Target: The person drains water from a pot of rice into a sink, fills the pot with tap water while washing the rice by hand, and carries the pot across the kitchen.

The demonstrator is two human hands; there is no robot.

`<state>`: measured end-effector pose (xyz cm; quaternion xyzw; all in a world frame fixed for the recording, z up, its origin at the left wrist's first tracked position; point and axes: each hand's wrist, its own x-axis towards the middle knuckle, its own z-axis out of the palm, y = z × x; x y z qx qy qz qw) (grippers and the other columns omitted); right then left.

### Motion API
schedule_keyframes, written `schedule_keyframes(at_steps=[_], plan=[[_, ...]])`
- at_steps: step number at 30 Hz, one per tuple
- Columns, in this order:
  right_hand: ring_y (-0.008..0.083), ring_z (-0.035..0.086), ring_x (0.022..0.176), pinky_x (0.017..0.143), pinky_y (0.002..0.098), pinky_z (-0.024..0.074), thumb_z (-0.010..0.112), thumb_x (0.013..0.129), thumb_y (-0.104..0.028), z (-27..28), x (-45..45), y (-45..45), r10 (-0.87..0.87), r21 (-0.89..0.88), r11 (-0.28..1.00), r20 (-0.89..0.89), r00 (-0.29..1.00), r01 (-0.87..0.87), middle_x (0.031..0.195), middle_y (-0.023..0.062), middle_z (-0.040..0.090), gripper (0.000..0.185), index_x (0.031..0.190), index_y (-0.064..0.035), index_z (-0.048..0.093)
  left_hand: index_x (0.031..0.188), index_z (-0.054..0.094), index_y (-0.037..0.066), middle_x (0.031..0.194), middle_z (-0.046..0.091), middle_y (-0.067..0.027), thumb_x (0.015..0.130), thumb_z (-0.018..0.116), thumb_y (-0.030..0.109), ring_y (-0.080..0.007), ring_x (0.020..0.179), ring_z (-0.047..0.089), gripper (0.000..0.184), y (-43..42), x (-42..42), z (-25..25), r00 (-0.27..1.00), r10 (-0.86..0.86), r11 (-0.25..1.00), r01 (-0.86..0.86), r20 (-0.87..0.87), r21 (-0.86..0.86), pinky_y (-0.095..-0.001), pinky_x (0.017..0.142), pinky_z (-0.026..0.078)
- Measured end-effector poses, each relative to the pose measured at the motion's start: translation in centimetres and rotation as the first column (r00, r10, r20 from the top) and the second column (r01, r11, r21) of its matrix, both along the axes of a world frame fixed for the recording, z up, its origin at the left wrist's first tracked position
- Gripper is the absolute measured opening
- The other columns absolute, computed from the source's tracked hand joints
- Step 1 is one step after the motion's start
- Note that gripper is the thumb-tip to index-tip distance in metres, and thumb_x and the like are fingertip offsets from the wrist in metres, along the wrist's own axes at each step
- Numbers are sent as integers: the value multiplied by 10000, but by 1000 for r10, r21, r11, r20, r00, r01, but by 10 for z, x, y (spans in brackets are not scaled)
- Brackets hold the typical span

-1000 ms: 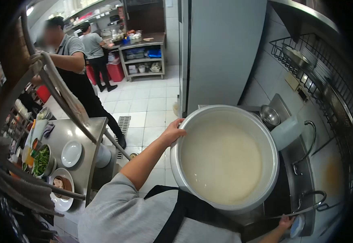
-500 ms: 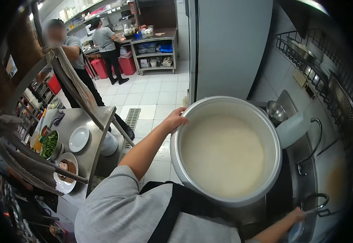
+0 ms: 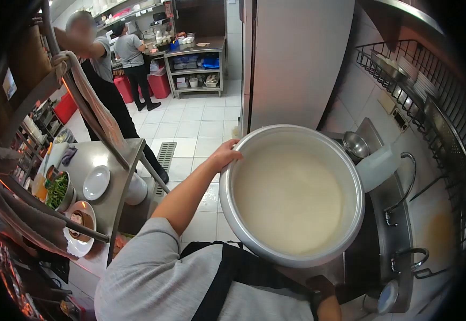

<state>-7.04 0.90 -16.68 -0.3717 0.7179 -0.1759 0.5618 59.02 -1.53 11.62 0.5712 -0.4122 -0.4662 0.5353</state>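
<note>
A large silver metal pot [image 3: 228, 214] is tilted toward me, with a pale, cloudy whitish mass [image 3: 286, 200] filling much of it. My left hand [image 3: 227, 155] grips its rim at the upper left, fingers curled over the edge. Low down by the pot's near side is my right hand [image 3: 321, 287], in shadow with its fingers hidden. Whether it touches the pot I cannot tell. To the pot's right lies a metal sink [image 3: 400, 192] with a curved tap [image 3: 404, 184] and a second one [image 3: 412, 259] nearer me.
Left of me, a steel table [image 3: 118, 176] carries a white plate [image 3: 96, 182], a bowl of green vegetables [image 3: 60, 190] and a dish on another plate. A co-worker [image 3: 104, 91] stands behind it, another person [image 3: 131, 56] farther off. A wire rack [image 3: 399, 67] hangs over the sink.
My right hand has moved from the near tap leftward to the pot's near side. The nearer co-worker's arm has risen. An orange glow now shows at the left and on the tall cabinet.
</note>
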Motion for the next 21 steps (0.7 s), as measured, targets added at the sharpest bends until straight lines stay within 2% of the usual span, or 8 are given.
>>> schedule_keyframes(at_steps=[5,7,11,13,14,16,17,21], plan=[[226,581,550,535,350,496,450,897,-242,83,-28,-70,248,-211,952,99,964,-223,736,84,631,270,896,-28,614,1273,397,31,1054,533,-147,642,584,55,-228,937,547,658,7,-7,16,999,-28,998,25,47,58,-341,805,463],[212,641,705,629,342,511,449,911,-307,251,24,-64,373,-451,828,-4,928,-334,793,123,649,344,834,-17,617,1278,390,37,1058,529,-150,651,580,63,-233,941,544,656,8,-10,19,998,-26,997,22,58,78,-349,801,467],[222,640,830,735,340,505,435,934,-321,292,44,-38,249,-600,779,561,789,180,861,121,654,357,886,-12,608,1281,384,40,1060,530,-160,666,574,73,-242,942,547,645,7,-11,16,999,-9,996,5,42,91,-365,803,473],[217,640,855,772,314,497,455,914,-367,216,50,-38,59,-251,809,934,353,531,891,133,656,362,917,-47,624,1282,383,41,1054,531,-162,667,576,75,-239,938,548,645,7,-9,14,1000,-12,997,10,29,74,-363,800,474],[205,626,848,761,308,483,476,893,-391,164,40,-41,-38,-221,810,905,423,544,874,120,650,356,929,-69,624,1280,382,41,1045,530,-159,666,577,74,-235,930,548,646,8,-8,13,1000,-16,996,15,10,83,-359,794,474],[181,597,833,740,297,457,518,853,-439,84,2,-43,-82,-263,960,54,995,93,841,96,638,358,953,-112,624,1278,381,42,1027,529,-155,664,580,71,-228,915,547,646,8,-7,13,999,-22,995,25,-30,100,-352,782,475],[169,582,825,730,291,444,539,832,-463,70,1,-33,-56,-178,983,-123,991,34,824,83,632,365,965,-134,624,1274,381,42,1022,529,-153,663,581,68,-228,908,549,644,8,-6,15,999,-32,995,32,2,95,-351,778,476],[145,512,961,789,337,404,552,809,-503,123,41,-12,-115,-351,919,199,973,181,901,60,610,443,1076,-150,581,1244,398,40,997,538,-146,658,582,50,-233,877,566,614,6,-4,11,999,-23,997,19,45,80,-357,773,482]])
